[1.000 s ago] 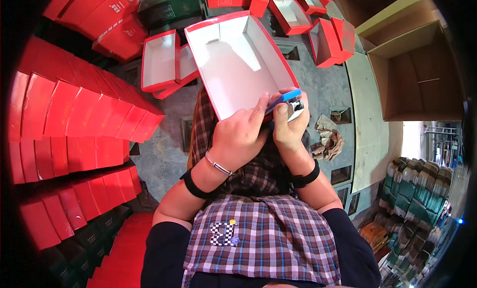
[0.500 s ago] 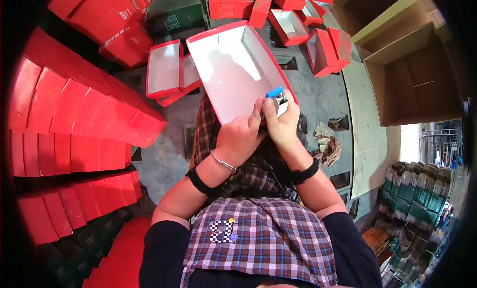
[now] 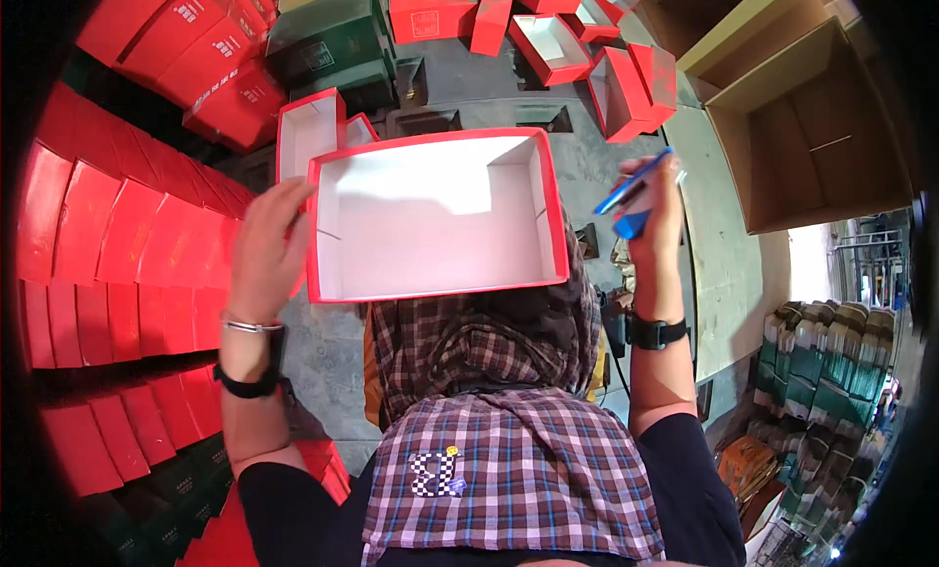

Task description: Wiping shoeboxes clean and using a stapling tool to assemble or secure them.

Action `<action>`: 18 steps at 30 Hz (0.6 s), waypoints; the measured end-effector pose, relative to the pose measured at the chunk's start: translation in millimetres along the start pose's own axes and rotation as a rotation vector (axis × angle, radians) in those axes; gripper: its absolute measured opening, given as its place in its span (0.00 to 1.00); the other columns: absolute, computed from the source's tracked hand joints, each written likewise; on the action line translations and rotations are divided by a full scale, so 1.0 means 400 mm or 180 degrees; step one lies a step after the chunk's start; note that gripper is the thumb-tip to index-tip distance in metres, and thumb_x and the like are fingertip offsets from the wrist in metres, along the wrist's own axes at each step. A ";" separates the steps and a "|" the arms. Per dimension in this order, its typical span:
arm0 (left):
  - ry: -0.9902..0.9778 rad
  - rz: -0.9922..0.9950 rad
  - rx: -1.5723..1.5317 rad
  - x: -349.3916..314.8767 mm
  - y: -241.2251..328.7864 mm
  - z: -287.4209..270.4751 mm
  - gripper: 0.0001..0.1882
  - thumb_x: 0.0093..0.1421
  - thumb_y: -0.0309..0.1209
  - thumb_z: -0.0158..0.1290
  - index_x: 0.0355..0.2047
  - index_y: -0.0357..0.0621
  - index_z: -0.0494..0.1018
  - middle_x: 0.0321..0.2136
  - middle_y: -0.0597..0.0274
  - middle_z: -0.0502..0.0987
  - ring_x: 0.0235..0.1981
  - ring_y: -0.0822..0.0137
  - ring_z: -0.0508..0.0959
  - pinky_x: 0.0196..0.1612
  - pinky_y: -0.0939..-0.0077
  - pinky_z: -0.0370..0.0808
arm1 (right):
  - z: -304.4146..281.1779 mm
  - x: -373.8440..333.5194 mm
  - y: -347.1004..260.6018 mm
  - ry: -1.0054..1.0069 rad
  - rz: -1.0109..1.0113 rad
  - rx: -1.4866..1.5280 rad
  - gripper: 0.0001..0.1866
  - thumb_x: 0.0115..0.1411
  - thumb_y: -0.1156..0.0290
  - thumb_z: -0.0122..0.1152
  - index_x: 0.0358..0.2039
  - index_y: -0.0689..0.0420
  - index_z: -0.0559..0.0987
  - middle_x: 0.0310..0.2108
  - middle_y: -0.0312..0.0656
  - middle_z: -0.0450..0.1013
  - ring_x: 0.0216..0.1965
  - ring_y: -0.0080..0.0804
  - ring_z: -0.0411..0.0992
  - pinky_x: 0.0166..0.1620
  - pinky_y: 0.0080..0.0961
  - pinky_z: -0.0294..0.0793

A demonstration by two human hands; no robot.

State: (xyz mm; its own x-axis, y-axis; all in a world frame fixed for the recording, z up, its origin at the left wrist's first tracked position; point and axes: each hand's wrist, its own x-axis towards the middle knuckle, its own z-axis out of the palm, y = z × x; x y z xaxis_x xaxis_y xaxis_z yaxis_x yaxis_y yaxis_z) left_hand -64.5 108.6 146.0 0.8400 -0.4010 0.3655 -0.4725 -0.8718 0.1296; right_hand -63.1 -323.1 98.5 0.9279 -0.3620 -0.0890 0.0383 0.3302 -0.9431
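An open shoebox-shaped box, red outside and white inside, rests across my lap with its long sides running left to right. My left hand is at its left end, fingers stretched out along the red wall and the fingertips at the rim. Away from the box on the right, my right hand is closed around a small blue-and-white hand tool. Blue pieces stick out at the tool's top and bottom; its exact kind is not clear, and my fingers cover part of it.
Stacked red boxes rise close on the left. Green boxes and open red boxes lie ahead on the grey slotted surface. A large brown carton stands at right, with bundled green-and-grey stacks below it.
The box has turned from slanting away to lying crosswise, nearer me. My hands, together before, have parted: left to the box's left end, right outward with the blue-and-white tool.
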 end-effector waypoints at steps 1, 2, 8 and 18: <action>-0.0183 -0.0363 -0.0822 0.015 0.072 0.014 0.16 0.55 0.28 0.55 0.45 0.43 0.74 0.41 0.53 0.77 0.46 0.52 0.74 0.52 0.63 0.69 | 0.015 -0.008 0.034 -0.0014 0.0098 -0.0097 0.26 0.63 0.43 0.50 0.39 0.58 0.72 0.32 0.44 0.75 0.30 0.29 0.74 0.32 0.26 0.73; -0.0355 -0.0756 -0.1618 0.027 0.152 0.020 0.18 0.57 0.30 0.56 0.48 0.40 0.72 0.44 0.49 0.76 0.48 0.49 0.74 0.55 0.61 0.68 | 0.041 -0.020 0.067 -0.0063 0.0209 -0.0183 0.26 0.63 0.43 0.50 0.38 0.58 0.72 0.32 0.43 0.75 0.29 0.28 0.74 0.30 0.24 0.73; -0.0832 -0.0122 -0.1370 0.028 0.457 0.143 0.28 0.50 0.39 0.62 0.48 0.36 0.71 0.34 0.51 0.78 0.35 0.53 0.79 0.36 0.63 0.76 | 0.125 -0.178 0.124 -0.0469 0.0956 0.0412 0.22 0.65 0.46 0.50 0.39 0.55 0.69 0.30 0.40 0.73 0.29 0.27 0.73 0.32 0.24 0.74; -0.0184 0.0100 -0.1225 -0.038 0.345 0.202 0.12 0.52 0.22 0.53 0.38 0.38 0.74 0.27 0.53 0.76 0.29 0.53 0.77 0.32 0.61 0.73 | 0.178 -0.163 0.088 -0.0707 -0.0756 0.0465 0.23 0.65 0.50 0.51 0.46 0.58 0.66 0.36 0.44 0.72 0.37 0.32 0.72 0.43 0.31 0.73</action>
State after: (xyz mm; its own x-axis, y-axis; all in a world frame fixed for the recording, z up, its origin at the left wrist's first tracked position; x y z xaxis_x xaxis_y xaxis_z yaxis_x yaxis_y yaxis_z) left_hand -121.0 -28.1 83.9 0.8319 -0.4507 0.3236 -0.5546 -0.6938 0.4595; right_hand -96.0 -225.9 93.9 0.9441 -0.2506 0.2142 0.3005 0.3866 -0.8720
